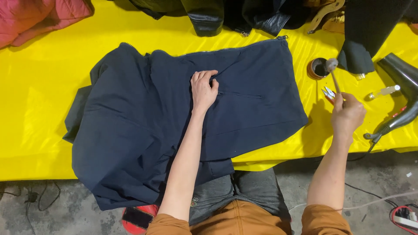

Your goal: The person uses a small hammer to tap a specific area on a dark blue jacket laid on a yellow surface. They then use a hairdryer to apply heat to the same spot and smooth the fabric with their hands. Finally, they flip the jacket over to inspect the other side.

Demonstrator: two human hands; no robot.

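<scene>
Pressing navy jacket (244,104), left hand (203,90) fingers flat; right hand (347,116) fingers gripping brush (332,69)

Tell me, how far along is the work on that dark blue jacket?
Early, it seems. Done: the navy jacket lies spread on the yellow table. In hand: the left hand presses the cloth beside the pocket zipper, while the right hand holds a small brush by the little round pot. I see nothing brushed onto the cloth yet; the hair dryer lies untouched.
</scene>
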